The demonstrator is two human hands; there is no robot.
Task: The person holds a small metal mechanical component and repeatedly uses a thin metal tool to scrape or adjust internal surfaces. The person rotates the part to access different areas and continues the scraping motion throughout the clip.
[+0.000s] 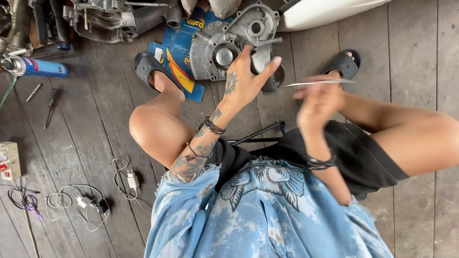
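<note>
A grey cast-metal engine cover (224, 43) stands tilted on the wooden floor, resting on a blue and yellow card sheet (174, 57). My left hand (248, 79) grips the cover's lower right edge, thumb stretched up along it. My right hand (318, 100) is blurred and hovers just right of the cover, holding a thin metal blade-like tool (320, 82) that points left toward it. I am squatting, with my knees on either side and black sandals on both feet.
A blue spray can (40, 68), a drill bit (34, 92) and a screwdriver (51, 106) lie at the left. Another engine part (112, 19) sits at the top left. White charger cables (91, 198) and a power strip (8, 160) lie lower left. A black rod (258, 134) lies under me.
</note>
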